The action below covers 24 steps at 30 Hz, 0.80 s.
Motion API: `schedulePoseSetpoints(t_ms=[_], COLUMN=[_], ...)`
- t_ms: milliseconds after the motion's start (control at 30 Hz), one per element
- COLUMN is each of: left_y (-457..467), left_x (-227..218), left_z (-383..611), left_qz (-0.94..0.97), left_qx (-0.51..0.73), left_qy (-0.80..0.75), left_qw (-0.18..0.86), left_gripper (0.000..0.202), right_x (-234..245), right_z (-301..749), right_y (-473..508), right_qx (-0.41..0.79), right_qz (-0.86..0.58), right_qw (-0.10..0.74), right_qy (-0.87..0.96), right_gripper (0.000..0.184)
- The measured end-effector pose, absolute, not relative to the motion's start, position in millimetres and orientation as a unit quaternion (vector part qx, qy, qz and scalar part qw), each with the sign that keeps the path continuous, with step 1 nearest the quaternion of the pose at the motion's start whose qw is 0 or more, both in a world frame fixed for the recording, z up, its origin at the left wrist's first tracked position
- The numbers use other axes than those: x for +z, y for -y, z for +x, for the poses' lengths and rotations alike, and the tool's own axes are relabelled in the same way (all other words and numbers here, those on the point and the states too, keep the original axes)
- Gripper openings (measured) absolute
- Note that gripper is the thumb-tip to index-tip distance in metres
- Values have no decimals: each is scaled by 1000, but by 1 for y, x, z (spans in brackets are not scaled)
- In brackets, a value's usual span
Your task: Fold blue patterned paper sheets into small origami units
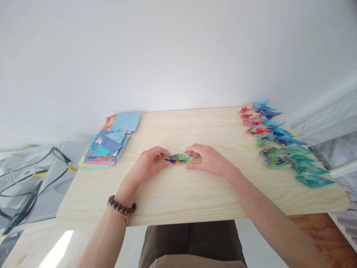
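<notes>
A small folded paper piece [179, 159] in green, purple and orange lies at the middle of the pale wooden table [195, 201]. My left hand [147, 165] pinches its left end, fingers curled. My right hand [206, 159] pinches its right end the same way. A dark bead bracelet [121, 207] sits on my left wrist. Both hands rest on the tabletop.
A stack of coloured paper sheets [107, 146] lies at the table's back left. Several finished folded paper pieces [281, 145] stand in rows along the right edge. A grey case with black cables [30, 175] sits left of the table. A white wall is behind.
</notes>
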<state>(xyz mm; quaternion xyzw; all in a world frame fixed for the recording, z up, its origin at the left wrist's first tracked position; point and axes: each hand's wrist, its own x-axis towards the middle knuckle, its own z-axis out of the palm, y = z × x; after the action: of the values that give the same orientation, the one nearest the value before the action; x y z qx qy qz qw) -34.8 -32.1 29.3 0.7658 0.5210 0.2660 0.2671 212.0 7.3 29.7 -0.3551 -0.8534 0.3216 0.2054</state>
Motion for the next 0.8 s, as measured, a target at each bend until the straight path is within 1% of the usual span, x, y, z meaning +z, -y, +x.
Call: schedulePoseSetpoints(t_ms=[167, 400, 533, 800], left_y=[31, 32, 34, 35], left_x=[32, 32, 33, 32], left_z=[-43, -44, -42, -39], left_qz=[763, 757, 770, 782], left_qx=[259, 276, 287, 287], left_qy=[-536, -531, -510, -494], left_qw=[252, 262, 254, 250], left_gripper=[24, 13, 10, 12], right_x=[32, 33, 33, 30], right_z=[217, 215, 212, 209], right_y=[-10, -8, -6, -4], right_qx=[336, 304, 289, 280], right_qz=[-365, -355, -345, -335], right_qw=[190, 215, 228, 235], right_qy=[848, 858, 863, 868], right_gripper=[28, 11, 9, 8])
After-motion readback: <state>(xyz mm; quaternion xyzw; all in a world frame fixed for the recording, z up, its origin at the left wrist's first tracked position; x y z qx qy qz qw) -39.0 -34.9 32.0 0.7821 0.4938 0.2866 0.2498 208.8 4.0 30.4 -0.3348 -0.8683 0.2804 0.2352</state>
